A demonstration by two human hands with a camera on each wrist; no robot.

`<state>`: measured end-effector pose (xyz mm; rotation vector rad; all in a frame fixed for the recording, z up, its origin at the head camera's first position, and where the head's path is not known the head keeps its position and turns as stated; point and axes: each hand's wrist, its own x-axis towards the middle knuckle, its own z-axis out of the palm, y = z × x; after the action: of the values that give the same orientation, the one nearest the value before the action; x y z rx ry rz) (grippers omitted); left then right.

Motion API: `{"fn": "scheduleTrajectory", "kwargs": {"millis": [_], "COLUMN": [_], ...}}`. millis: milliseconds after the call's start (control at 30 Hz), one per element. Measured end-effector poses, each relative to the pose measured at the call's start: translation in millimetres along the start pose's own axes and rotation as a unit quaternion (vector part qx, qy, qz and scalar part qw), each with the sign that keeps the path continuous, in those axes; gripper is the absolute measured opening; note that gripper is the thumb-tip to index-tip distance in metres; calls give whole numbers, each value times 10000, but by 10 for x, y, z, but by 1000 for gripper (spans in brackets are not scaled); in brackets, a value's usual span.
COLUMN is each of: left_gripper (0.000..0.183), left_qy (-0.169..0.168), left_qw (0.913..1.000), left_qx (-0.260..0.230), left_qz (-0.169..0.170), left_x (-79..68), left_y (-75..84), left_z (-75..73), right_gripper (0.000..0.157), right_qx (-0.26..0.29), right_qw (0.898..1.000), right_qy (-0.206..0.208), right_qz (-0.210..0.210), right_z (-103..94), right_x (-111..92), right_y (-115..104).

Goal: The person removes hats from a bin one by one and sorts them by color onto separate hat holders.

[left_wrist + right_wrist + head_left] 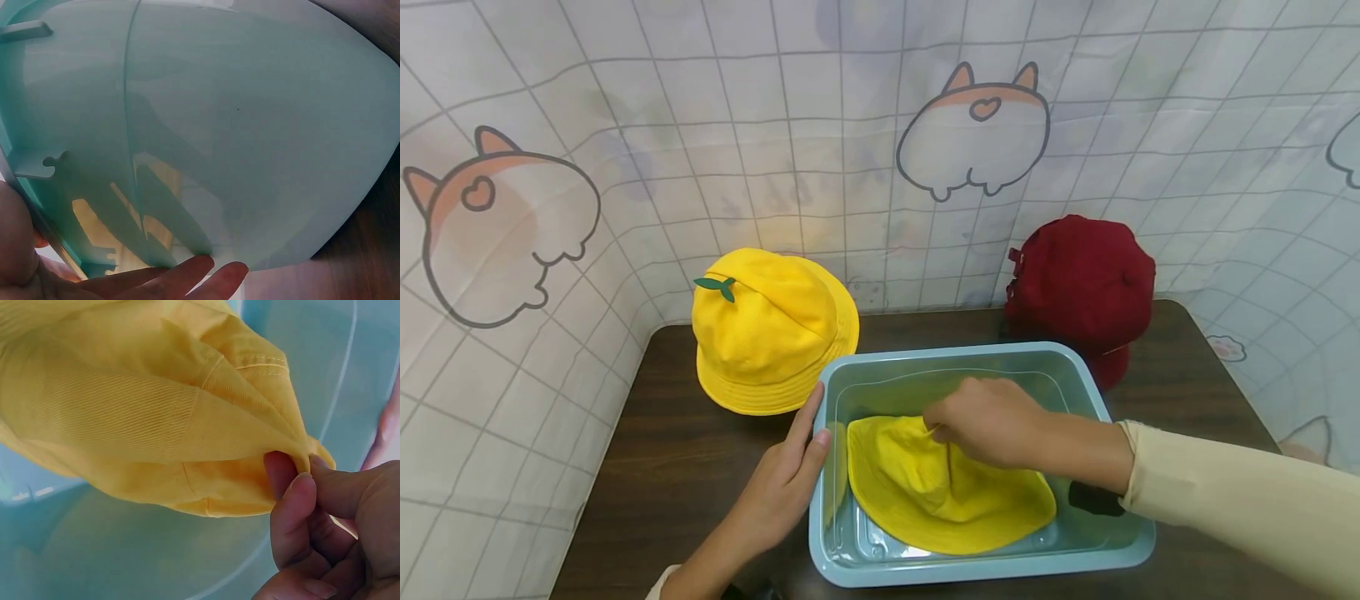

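Inside a light blue plastic basin [981, 575] lies a yellow bucket hat [955, 517], its brim spread over the basin floor. My right hand [988, 421] pinches the hat's cloth between thumb and fingers; in the right wrist view the pinched fold [303, 459] is drawn to a point. My left hand [782, 483] holds the basin's left rim, with the thumb at the rim and the fingers [194, 272] along the outer wall. A second yellow hat [767, 325], with a green leaf sprout on top, sits behind the left hand.
A dark red cap [1082, 283] stands at the back right, behind the basin's corner. Everything rests on a dark brown wooden table [700, 475]. A white grid-patterned curtain [850, 150] with cartoon corgi drawings closes off the back and sides.
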<state>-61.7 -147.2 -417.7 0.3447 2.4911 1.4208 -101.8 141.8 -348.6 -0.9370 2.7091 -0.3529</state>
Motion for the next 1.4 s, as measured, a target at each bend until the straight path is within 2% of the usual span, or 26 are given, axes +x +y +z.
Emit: {"fn": "scheduleTrajectory", "kwargs": {"millis": [167, 367, 500, 700, 833, 967, 1133, 1233, 1400], "left_gripper": [59, 59, 60, 61, 62, 62, 61, 61, 62], "left_qy": [-11, -46, -77, -36, 93, 100, -29, -74, -130], "left_qw": [10000, 10000, 10000, 9993, 9981, 9983, 9993, 9995, 9996], "left_qx": [-46, 6, 4, 178, 324, 286, 171, 138, 34], "left_qz": [9, -21, 42, 337, 519, 499, 322, 287, 228], "left_x": [-4, 2, 14, 20, 13, 10, 17, 15, 16], "left_y": [7, 13, 12, -10, -22, -20, -12, -2, 4], "left_z": [-1, -2, -7, -10, -15, -19, -20, -21, -28], "right_gripper": [4, 4, 5, 5, 8, 10, 16, 21, 28], "right_qx": [24, 28, 3, -46, -203, -455, -725, -850, -1165], "right_qw": [9996, 9984, 9976, 9958, 9915, 9815, 9681, 9641, 9628], "right_qy": [245, 538, 678, 899, 1261, 1768, 2212, 2334, 2342], "right_qz": [-145, -170, -155, -155, -266, -579, -927, -937, -680], "right_z": [-177, -506, -769, -1229, -1532, -1761, -1967, -2064, -2215], "right_x": [-41, -82, -112, -130, -106, 9, 260, 423, 708], "right_y": [1, -33, -107, -245, -309, -345, -423, -501, -658]}}
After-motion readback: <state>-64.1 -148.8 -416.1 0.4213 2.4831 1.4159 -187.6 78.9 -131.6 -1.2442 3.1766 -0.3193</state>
